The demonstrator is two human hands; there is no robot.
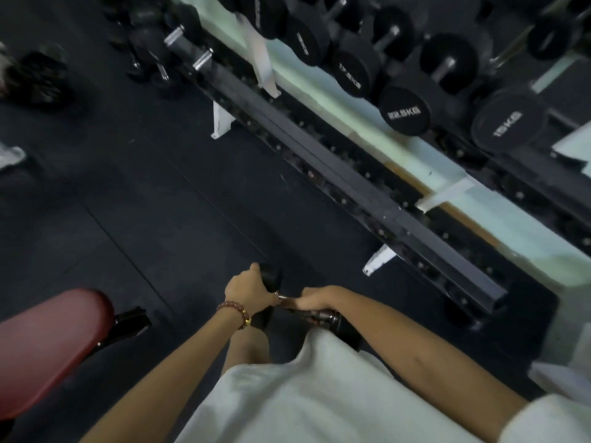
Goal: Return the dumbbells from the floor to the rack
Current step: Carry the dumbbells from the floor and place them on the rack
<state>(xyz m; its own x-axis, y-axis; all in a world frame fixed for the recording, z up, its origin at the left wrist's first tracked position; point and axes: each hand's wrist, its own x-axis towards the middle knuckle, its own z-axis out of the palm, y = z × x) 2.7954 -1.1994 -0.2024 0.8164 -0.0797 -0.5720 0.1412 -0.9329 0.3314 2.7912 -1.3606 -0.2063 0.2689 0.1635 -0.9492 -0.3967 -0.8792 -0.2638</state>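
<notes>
**Both hands on one dumbbell, low in front of the rack**

The dumbbell point(271, 278) sits low before the person, over the dark floor point(144, 187) and a little short of the rack point(367, 193). Whether it rests on the floor or is just off it cannot be told. One black head shows beyond the left hand point(246, 290). The other head is largely hidden by the white shirt point(319, 394).

The left hand is curled against the far head where it meets the handle point(323, 314), thumb on top, its fingers hidden underneath. The right hand point(315, 298) is wrapped round the chrome handle, knuckles up. A beaded bracelet point(235, 311) circles the left wrist.

The rack runs diagonally. Its lower rail is blurred, and the racked dumbbells point(404, 111) above are cut off at the top edge. A red bench pad point(48, 340) is cropped at lower left.
</notes>
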